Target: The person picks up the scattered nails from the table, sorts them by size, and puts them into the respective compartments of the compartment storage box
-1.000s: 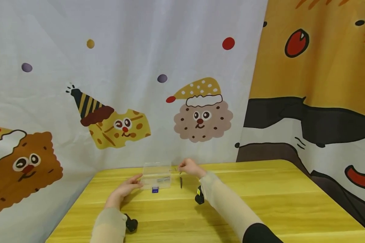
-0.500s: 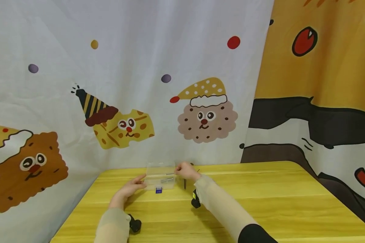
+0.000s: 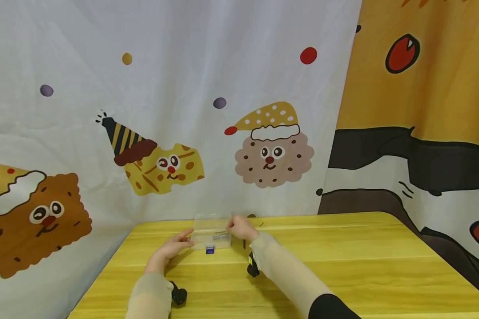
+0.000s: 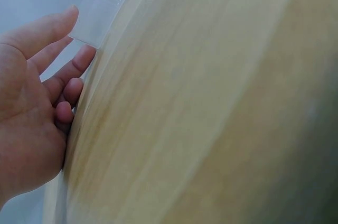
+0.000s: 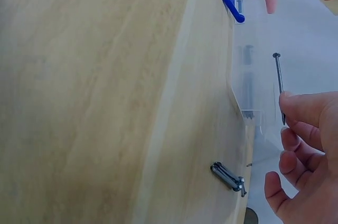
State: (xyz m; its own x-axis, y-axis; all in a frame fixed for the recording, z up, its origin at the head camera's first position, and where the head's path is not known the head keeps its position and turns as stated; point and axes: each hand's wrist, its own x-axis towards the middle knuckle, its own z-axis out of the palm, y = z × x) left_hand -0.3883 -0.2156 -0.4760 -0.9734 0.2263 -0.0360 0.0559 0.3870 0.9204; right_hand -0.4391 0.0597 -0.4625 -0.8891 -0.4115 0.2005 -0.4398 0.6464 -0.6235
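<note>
My right hand (image 3: pixel 241 227) pinches a metal nail (image 5: pixel 279 78) between thumb and forefinger, head pointing left over the box. Beneath it stands a clear plastic box (image 3: pixel 199 243) with its lid raised at the back and a blue latch (image 3: pixel 210 249) on the front. Several metal pieces (image 3: pixel 220 237) lie inside, blurred through the plastic. At the box's left end, my left hand (image 3: pixel 173 247) touches it with extended fingers; the thumb (image 4: pixel 60 26) lies against the near corner in the left wrist view.
On the wooden table (image 3: pixel 303 270), dark metal nails (image 5: pixel 227 175) lie to the right of the box. A dark round object (image 5: pixel 251 216) is farther along the back edge. A printed curtain (image 3: pixel 175 88) hangs close behind the table.
My right hand has moved left from beside the box to over its right end, carrying the nail. The left hand stays at the box; the head view has shifted slightly.
</note>
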